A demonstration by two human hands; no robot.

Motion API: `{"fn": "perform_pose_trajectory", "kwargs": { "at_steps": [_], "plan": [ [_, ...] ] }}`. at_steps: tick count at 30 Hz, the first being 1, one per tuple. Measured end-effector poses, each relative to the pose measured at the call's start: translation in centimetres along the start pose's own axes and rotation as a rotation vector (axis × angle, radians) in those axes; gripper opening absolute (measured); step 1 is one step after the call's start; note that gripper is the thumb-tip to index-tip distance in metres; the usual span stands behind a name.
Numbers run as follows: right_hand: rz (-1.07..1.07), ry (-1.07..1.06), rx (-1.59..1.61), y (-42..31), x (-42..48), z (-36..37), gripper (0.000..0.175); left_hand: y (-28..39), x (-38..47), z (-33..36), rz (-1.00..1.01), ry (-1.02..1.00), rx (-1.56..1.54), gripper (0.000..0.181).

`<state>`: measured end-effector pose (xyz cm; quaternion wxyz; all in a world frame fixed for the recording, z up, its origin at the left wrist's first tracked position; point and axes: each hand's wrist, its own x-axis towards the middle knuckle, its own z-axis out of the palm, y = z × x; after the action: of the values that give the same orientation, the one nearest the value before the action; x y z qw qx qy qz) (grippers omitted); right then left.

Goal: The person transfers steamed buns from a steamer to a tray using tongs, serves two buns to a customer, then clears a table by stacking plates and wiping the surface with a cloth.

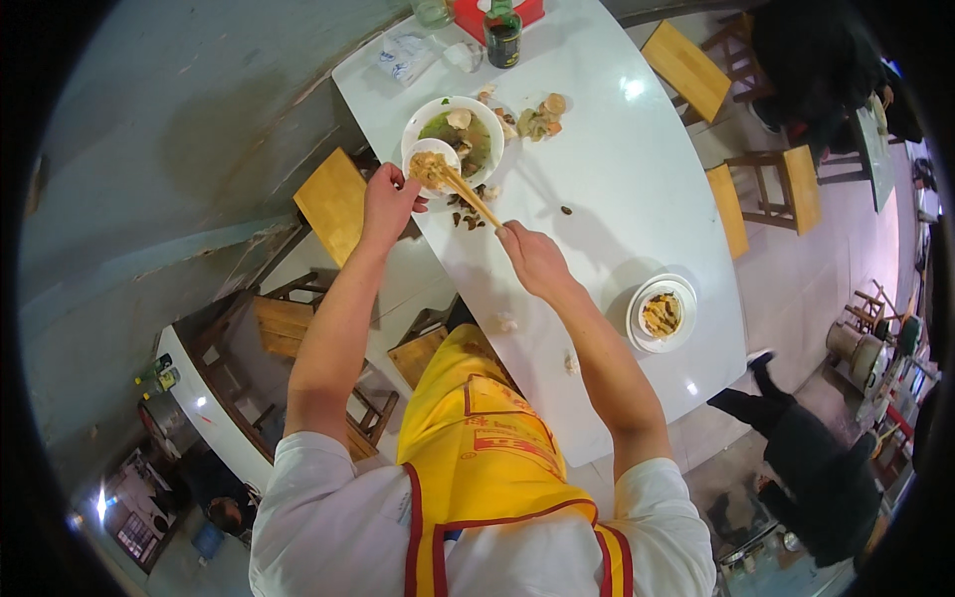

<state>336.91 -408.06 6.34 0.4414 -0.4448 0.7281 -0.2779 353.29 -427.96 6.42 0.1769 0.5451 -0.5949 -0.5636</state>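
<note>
My left hand [391,201] grips the rim of a small white bowl [431,166] of brownish food, tilted over the edge of a large white soup bowl [486,127]. With my right hand [535,257] I hold wooden chopsticks [474,199], their tips in the small bowl's food. The large bowl holds broth with greens and pieces of food. Dark food scraps [468,221] lie on the white table beside it, close to the small bowl. More scraps [543,118] lie to the right of the large bowl.
A green glass bottle [503,37], a red box [471,13] and a plastic packet [406,58] stand at the table's far end. Stacked white dishes with food [661,314] sit at the right. Wooden stools [336,205] surround the table [619,179]. A person in dark clothes [813,474] is at the right.
</note>
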Motion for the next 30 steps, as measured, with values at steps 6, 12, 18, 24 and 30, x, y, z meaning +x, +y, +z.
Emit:
{"fn": "perform_pose_trajectory", "kwargs": {
  "at_steps": [6, 12, 18, 24, 30],
  "plan": [
    [-0.071, 0.006, -0.130, -1.0, 3.4, 0.9, 0.032, 1.5, 1.3, -0.6, 0.091, -0.018, 0.223, 0.020],
    [0.048, 0.024, -0.170, -0.4, 4.3, 1.2, 0.032, 1.9, 2.5, -0.9, 0.155, 0.005, 0.347, 0.022],
    [0.052, 0.063, -0.144, -0.7, 4.9, 2.1, 0.032, 1.6, 3.2, -0.6, 0.181, -0.017, 0.431, 0.022],
    [0.031, 0.051, -0.122, -1.0, 4.9, 2.5, 0.037, 1.5, 3.7, -0.6, 0.331, 0.054, 0.617, 0.023],
    [0.072, 0.080, -0.118, -0.8, 5.0, 3.2, 0.039, 2.6, 3.2, -0.7, 0.339, 0.089, 0.684, 0.024]
  ]
}}
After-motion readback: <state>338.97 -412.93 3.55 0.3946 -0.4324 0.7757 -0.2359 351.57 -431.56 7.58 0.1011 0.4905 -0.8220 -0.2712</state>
